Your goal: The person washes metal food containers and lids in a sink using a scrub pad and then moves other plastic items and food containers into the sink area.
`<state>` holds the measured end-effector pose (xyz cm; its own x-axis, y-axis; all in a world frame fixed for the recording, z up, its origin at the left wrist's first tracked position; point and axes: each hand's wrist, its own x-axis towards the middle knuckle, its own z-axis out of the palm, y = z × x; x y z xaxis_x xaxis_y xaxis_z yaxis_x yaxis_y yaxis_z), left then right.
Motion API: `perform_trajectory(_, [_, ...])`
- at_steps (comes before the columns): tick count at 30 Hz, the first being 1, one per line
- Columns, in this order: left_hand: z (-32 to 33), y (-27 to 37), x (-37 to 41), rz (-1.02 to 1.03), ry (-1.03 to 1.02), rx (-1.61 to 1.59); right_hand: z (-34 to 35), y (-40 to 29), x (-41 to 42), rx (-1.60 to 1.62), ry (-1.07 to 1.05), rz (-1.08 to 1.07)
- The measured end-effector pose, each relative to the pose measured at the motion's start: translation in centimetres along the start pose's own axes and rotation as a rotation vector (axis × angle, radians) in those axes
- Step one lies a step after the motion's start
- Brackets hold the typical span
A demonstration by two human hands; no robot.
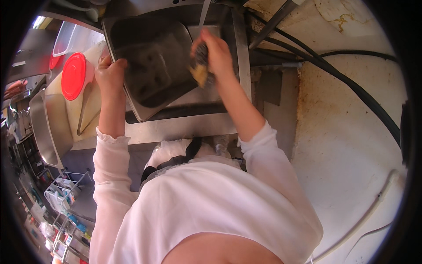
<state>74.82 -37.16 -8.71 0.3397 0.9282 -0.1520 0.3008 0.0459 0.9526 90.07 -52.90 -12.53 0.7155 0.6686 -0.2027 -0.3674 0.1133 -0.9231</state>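
Observation:
My left hand [111,74] grips the left rim of a deep rectangular metal pan [155,66], which is held tilted over a metal sink [216,95]. In my right hand [214,54] is a blurred scrubber [200,64], dark with a yellowish part, at the pan's right side. A thin stream of water [204,15] falls from above onto or close beside my right hand. The pan hides much of the sink, and the faucet itself cannot be made out.
Left of the sink, a red-lidded round container [74,76], metal tongs [81,114], a clear plastic bin [64,38] and another metal pan [49,128] stand on a pale board. Black hoses [343,74] cross the stained wall at right. A person's hand [15,88] shows at far left.

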Motion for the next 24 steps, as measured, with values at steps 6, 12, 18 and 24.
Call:
perform_trajectory(6, [-0.9,1.8,-0.2,-0.046,-0.025,-0.021,1.9,9.9,5.8,-0.86,0.043,-0.432])
perform_trajectory(12, [-0.6,1.3,-0.8,-0.033,-0.025,0.004,-1.2,16.7,8.8,-1.059,-0.212,-0.036])
perform_trajectory(18, [-0.3,1.2,-2.1,-0.066,-0.047,0.069,-1.8,7.4,11.7,-0.013,-0.306,0.506])
perform_trajectory(24, [0.1,1.9,-3.5,-0.058,-0.04,0.015,-3.4,2.5,18.4,-1.284,0.123,-0.651])
